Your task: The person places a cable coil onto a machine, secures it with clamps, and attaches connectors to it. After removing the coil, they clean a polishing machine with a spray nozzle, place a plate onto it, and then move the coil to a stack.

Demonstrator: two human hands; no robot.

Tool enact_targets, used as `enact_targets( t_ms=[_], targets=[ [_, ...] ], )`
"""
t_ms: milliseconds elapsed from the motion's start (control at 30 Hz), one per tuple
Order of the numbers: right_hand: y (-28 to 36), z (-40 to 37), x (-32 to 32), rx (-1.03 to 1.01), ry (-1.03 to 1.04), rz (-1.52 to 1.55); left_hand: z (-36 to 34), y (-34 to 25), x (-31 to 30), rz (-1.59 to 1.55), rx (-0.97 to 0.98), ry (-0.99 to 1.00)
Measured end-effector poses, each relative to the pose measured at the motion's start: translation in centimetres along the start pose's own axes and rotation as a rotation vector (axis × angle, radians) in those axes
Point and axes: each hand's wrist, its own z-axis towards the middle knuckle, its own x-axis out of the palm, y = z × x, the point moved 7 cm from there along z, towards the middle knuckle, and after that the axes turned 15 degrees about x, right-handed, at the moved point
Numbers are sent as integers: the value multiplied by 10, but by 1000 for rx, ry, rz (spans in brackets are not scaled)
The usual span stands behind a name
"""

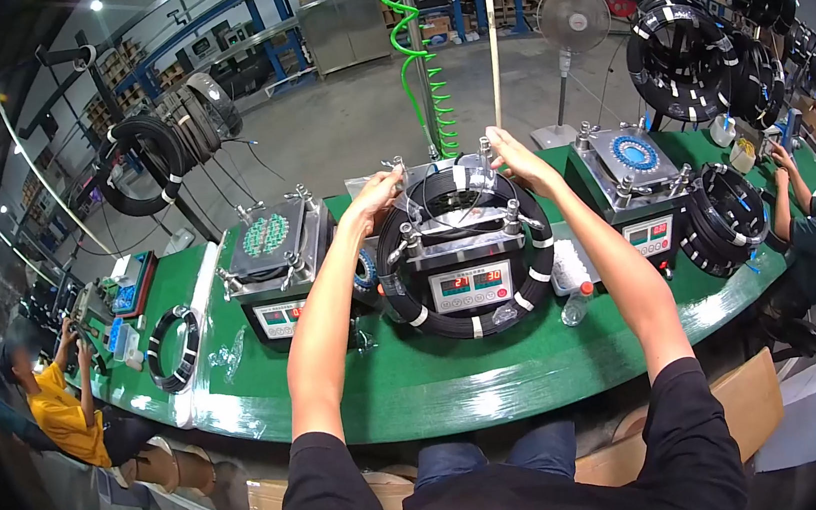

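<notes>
Black cable coil [448, 324]: you are having it ringed around the middle machine [472, 289] on the green bench [424, 394]; its ends are looping over the top.
Metal plate [473, 247]: already sitting in place, judging by how it lies; 2 front posts are standing without your hands on them.
Left hand [376, 196]: bending narrowly at the left rear post [398, 170].
Right hand [518, 160]: reaching its fingers beside the right rear post [486, 150]; you cannot tell how firmly either hand is gripping, or whether the rear posts are tight.
Readout: glowing, with 30 in red.
Bottle [577, 307]: standing just beside the coil's right edge, limiting room there.
Side machines: the left machine [279, 315] and right machine [649, 235] are flanking your forearms.
Bench front: leaving a strip of room below the coil.
</notes>
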Motion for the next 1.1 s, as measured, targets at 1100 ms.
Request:
enact_targets(
  t_ms=[1100],
  targets=[
    [-114, -70, -1, -225, -377, 359, -135, 65, 28, -263, 105, -576]
  ],
)
